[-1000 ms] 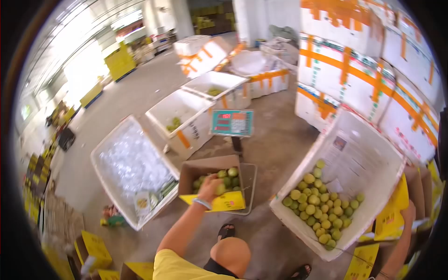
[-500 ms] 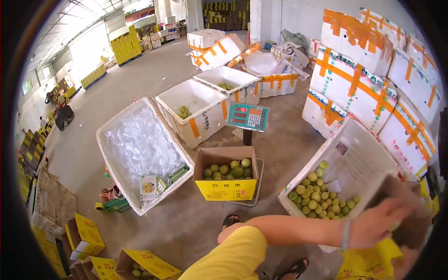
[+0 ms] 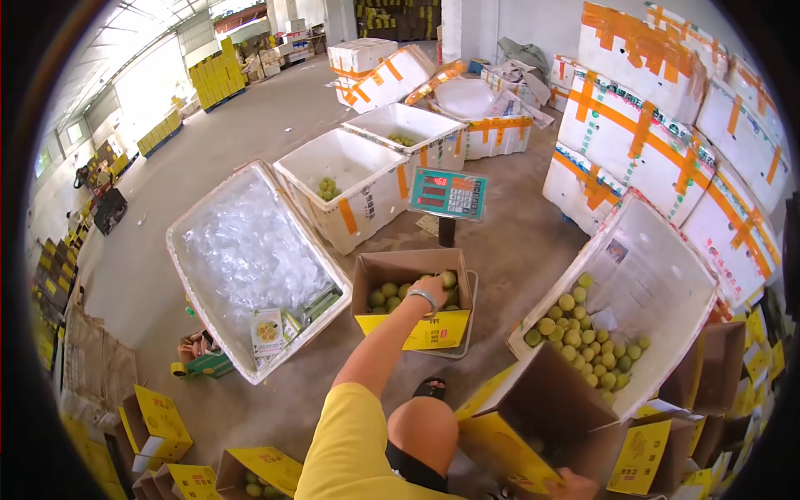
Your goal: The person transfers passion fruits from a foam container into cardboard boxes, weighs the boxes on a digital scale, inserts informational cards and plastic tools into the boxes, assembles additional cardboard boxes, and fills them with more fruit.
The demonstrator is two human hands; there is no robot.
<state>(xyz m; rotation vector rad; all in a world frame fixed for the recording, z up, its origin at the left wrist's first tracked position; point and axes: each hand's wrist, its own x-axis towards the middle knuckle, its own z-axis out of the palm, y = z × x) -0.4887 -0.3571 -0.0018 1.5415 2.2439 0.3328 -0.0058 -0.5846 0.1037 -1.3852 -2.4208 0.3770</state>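
Observation:
My left hand (image 3: 430,289), with a band on its wrist, reaches into a yellow cardboard box (image 3: 433,332) of green-yellow passion fruit (image 3: 390,296). Its fingers curl over a fruit at the box's right side, their tips partly hidden. The box stands on a scale with a lit display (image 3: 448,193). At the lower right, my right hand (image 3: 573,485) grips the near edge of another open yellow cardboard box (image 3: 508,433). That box is tilted, and a few fruits show dimly inside it.
A white foam box (image 3: 658,292) with many passion fruits stands at the right, before stacked foam boxes (image 3: 633,133). At the left is a foam box (image 3: 258,367) of clear plastic packaging. More yellow boxes (image 3: 162,421) stand along the lower edges.
My left hand has swung from the lower right into the box on the scale. The cardboard box at the right has come nearer the middle, with my right hand on it.

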